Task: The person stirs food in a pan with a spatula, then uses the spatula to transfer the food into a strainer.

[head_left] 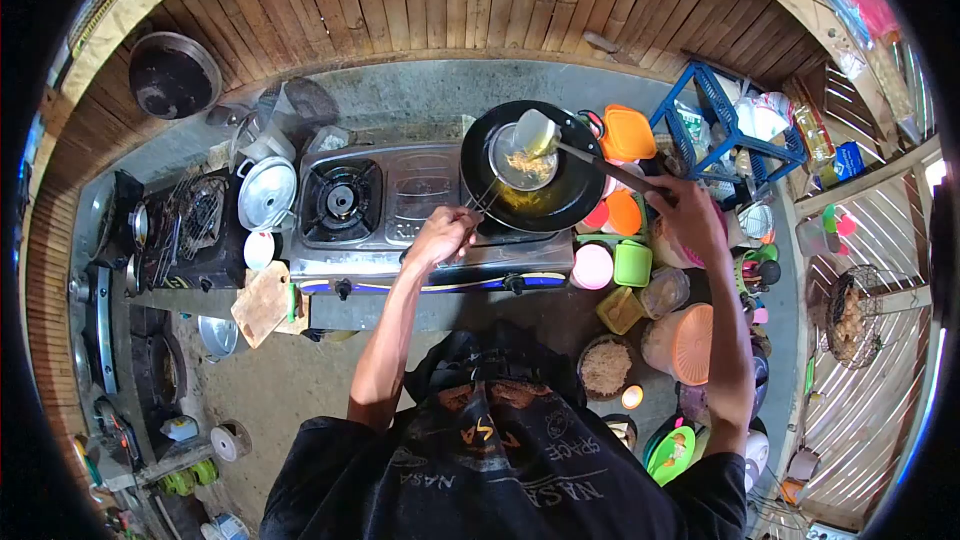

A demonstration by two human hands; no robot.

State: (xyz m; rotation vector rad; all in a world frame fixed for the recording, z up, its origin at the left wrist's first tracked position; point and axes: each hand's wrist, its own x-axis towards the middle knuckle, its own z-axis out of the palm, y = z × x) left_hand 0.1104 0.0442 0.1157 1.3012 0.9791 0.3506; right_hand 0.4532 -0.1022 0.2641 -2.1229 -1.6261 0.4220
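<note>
A dark wok [575,205] with yellowish oil in it stands on the right side of the gas stove [430,260]. My left hand [445,237] is closed around the wire handle of a round strainer [503,145], which is over the wok and holds some golden shreds. My right hand [683,208] grips the long dark handle of a ladle [537,130]. Its metal bowl overlaps the upper part of the strainer in this view. More yellow bits show in the oil just below the strainer.
The left burner [341,201] has no pot on it. A lidded silver pot [267,194] and a wooden cutting board [262,306] are further left. Colourful containers [632,263], an orange-lidded tub [690,345] and a blue rack [720,115] crowd the right side.
</note>
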